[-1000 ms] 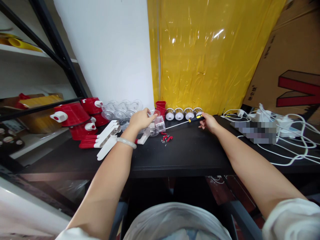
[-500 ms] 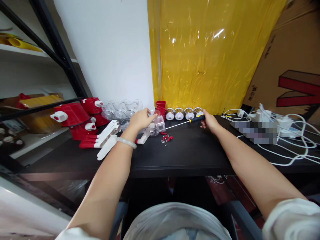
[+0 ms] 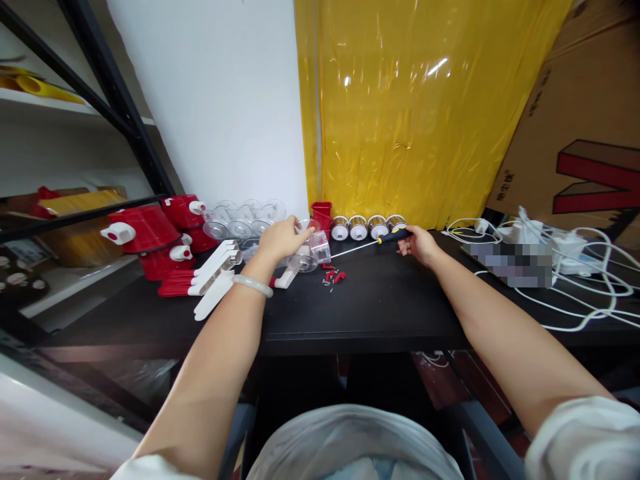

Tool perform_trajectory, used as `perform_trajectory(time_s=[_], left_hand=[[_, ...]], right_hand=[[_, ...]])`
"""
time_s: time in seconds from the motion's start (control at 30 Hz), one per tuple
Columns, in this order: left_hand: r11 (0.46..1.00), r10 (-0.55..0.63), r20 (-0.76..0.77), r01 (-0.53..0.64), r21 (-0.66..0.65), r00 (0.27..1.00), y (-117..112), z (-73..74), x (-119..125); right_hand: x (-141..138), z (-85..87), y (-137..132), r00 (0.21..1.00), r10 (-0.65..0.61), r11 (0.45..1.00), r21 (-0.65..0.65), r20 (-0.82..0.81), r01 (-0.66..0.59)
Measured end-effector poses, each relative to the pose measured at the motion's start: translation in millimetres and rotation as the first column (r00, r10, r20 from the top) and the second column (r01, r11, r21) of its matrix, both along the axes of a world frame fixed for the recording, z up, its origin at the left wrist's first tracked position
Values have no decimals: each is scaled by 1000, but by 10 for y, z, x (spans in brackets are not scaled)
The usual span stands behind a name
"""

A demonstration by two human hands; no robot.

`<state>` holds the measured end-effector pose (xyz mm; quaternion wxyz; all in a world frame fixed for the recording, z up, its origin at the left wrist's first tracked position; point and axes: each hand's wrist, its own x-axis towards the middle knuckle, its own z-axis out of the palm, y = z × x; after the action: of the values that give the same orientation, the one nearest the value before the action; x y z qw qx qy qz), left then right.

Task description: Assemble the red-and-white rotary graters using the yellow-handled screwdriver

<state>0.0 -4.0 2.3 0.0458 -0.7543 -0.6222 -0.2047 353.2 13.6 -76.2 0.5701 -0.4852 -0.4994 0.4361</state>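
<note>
My left hand [image 3: 283,239] is closed on a clear plastic part [image 3: 320,248] with a round, see-through section and a boxy end; the palm side of the grip is hidden. In my right hand [image 3: 419,247] is the end of a screwdriver [image 3: 394,236] with a black and yellow handle. Its long thin shaft points left, and the tip meets the clear part's boxy end. Small red pieces [image 3: 339,277] and several tiny screws [image 3: 327,283] lie on the black table just in front of the part.
Red housings with white knobs [image 3: 150,233] stand at the left, beside white-and-red handles [image 3: 215,270] and clear round parts [image 3: 241,223]. Behind are several labelled cylinders [image 3: 359,228] and a red funnel-like piece [image 3: 321,213]. White cables [image 3: 607,293] tangle at the right.
The fingers of my right hand have loosened and shifted on the screwdriver's handle, with the lower ones more spread. My left hand and the clear part have stayed in place.
</note>
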Motion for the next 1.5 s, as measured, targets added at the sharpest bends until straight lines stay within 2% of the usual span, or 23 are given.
perform_trajectory(time_s=[0.1, 0.27, 0.43, 0.57, 0.63, 0.8, 0.97, 1.17, 1.5], left_hand=[[1000, -4, 7, 4, 1, 1000, 7, -1, -4], [1000, 2, 4, -2, 5, 1000, 10, -4, -5], [1000, 1, -4, -1, 17, 1000, 5, 0, -5], [1000, -3, 1, 3, 9, 1000, -3, 5, 0], [1000, -2, 2, 2, 9, 1000, -5, 5, 3], [1000, -8, 8, 8, 9, 1000, -10, 2, 3], [1000, -5, 14, 5, 8, 1000, -13, 5, 1], [1000, 3, 17, -3, -4, 1000, -5, 7, -3], [1000, 12, 8, -12, 8, 1000, -18, 10, 10]], right_hand=[[3, -13, 0, 998, -6, 999, -35, -67, 4], [12, -27, 22, 999, -31, 1000, 5, -28, 31], [24, -51, 47, 987, -142, 989, 40, 75, 139], [43, -67, 64, 957, -245, 969, 8, 154, 246], [43, -54, 64, 964, -221, 973, -36, 150, 229], [7, 23, 25, 995, -90, 986, -137, 40, 95], [-25, 58, -13, 997, -61, 990, -132, -41, 55], [-64, 81, -51, 995, -89, 990, -115, -40, 84], [-35, 60, -23, 977, -208, 971, -111, 39, 211]])
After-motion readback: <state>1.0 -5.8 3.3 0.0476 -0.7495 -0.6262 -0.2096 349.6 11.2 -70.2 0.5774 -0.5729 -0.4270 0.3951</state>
